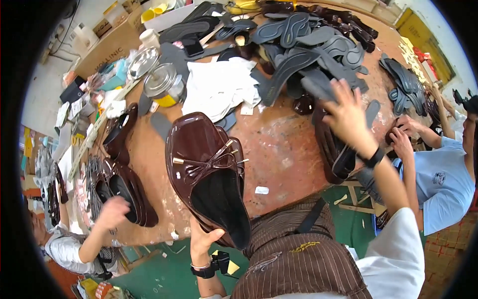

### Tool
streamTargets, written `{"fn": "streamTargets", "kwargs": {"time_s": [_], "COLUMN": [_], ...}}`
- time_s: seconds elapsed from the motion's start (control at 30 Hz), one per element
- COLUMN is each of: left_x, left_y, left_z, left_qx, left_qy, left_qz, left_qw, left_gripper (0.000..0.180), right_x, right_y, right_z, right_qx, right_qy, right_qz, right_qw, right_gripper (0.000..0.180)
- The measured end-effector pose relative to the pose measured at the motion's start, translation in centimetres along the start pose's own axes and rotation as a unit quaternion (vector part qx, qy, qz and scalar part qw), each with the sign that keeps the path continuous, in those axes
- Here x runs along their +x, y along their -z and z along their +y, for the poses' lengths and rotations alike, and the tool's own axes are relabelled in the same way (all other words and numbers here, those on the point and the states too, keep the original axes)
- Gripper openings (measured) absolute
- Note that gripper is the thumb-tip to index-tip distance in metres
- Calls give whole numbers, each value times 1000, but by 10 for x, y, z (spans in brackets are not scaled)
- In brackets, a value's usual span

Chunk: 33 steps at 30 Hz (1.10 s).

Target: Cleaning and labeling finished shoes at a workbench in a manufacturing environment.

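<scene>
My left hand (200,241) grips the heel end of a dark brown patent shoe (201,137) with a square toe and a thin bow, its black inside facing up. Part of another glossy brown shoe (238,144) shows close behind it. My right hand (348,117), slightly blurred, is raised at the right with its fingers spread. Beside its fingertips is a smeared grey insole (318,88); I cannot tell whether they touch. Below that hand, more brown shoes (326,144) stand at the table's edge. Grey insoles (291,65) lie in a heap beyond.
White cloths (219,87) and a lidded glass jar (162,84) lie on the reddish table (279,149). At the left, a co-worker's hand (115,212) reaches to brown shoes (137,194). On the right, a person in light blue (443,174) handles a shoe near stacked insoles (406,82).
</scene>
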<state>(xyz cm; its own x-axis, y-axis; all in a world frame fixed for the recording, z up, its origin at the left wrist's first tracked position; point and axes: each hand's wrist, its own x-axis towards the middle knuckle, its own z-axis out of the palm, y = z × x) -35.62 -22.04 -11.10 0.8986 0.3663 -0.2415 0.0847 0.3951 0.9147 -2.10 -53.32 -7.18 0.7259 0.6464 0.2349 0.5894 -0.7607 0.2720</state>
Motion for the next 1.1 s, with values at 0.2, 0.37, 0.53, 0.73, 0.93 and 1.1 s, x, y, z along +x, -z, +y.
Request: {"fn": "streamTargets", "kwargs": {"time_s": [0.2, 0.37, 0.53, 0.73, 0.93, 1.1], "left_x": [-8, -5, -7, 0, 6, 9], "left_y": [6, 12, 33, 14, 17, 19], "left_z": [31, 35, -12, -11, -15, -21], "left_qx": [337, 605, 614, 652, 607, 620], "left_qy": [-130, -86, 4, -22, 5, -28], "left_qz": [139, 199, 178, 177, 195, 213], "left_qw": [922, 766, 769, 737, 770, 754], "left_gripper": [131, 133, 134, 139, 134, 131], "right_x": [49, 34, 87, 205, 248, 279], "right_y": [21, 67, 153, 47, -96, -127], "right_z": [147, 140, -48, -162, -213, -173], "right_qx": [7, 47, 494, 261, 114, 276], "right_qy": [-140, -48, 149, 157, 29, 36], "right_qz": [47, 88, -115, -90, -89, -75], "right_qw": [989, 994, 849, 948, 989, 958], "right_gripper": [29, 29, 32, 48, 72, 14]}}
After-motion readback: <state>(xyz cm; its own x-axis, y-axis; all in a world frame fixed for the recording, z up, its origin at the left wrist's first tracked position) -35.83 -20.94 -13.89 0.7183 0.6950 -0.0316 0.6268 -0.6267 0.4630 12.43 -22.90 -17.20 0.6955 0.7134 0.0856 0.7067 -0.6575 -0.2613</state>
